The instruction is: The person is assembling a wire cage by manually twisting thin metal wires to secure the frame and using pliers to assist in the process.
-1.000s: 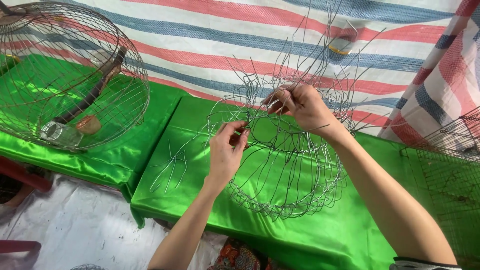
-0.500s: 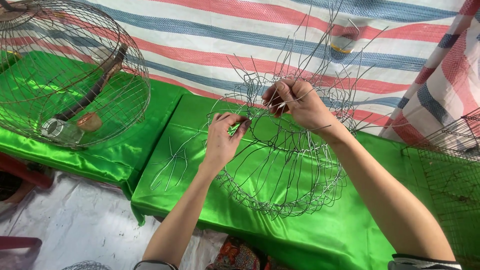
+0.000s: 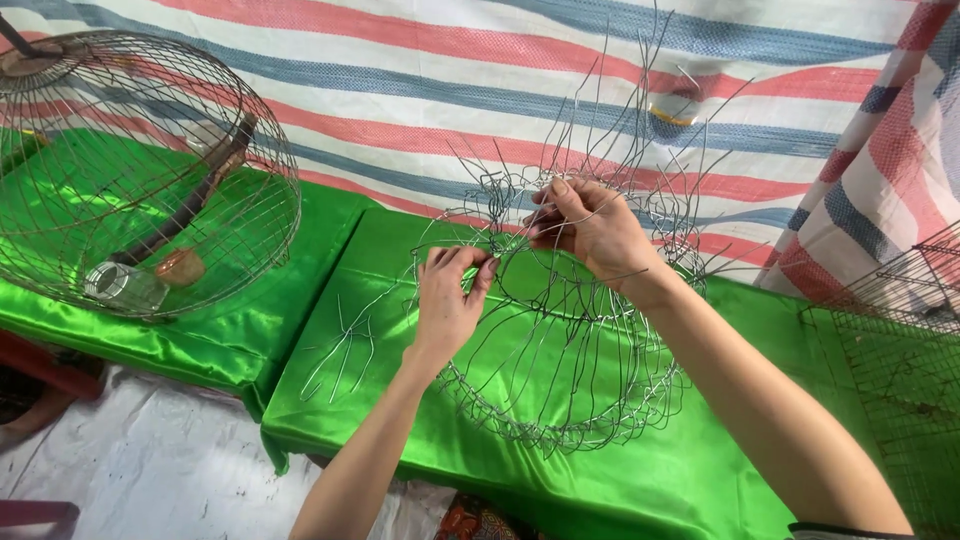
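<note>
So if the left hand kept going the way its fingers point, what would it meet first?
The left hand points up and slightly right, its fingertips already on the unfinished wire cage. Next in line is probably the right hand, then the striped tarp; depth is unclear.

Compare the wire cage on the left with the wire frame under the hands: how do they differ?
The cage is a closed dome; the frame is open, loose wire ends sticking up. The cage holds a perch and small cups; the frame holds nothing. Nobody touches the cage; the left hand and right hand grip the frame. Both rest on green cloth.
</note>
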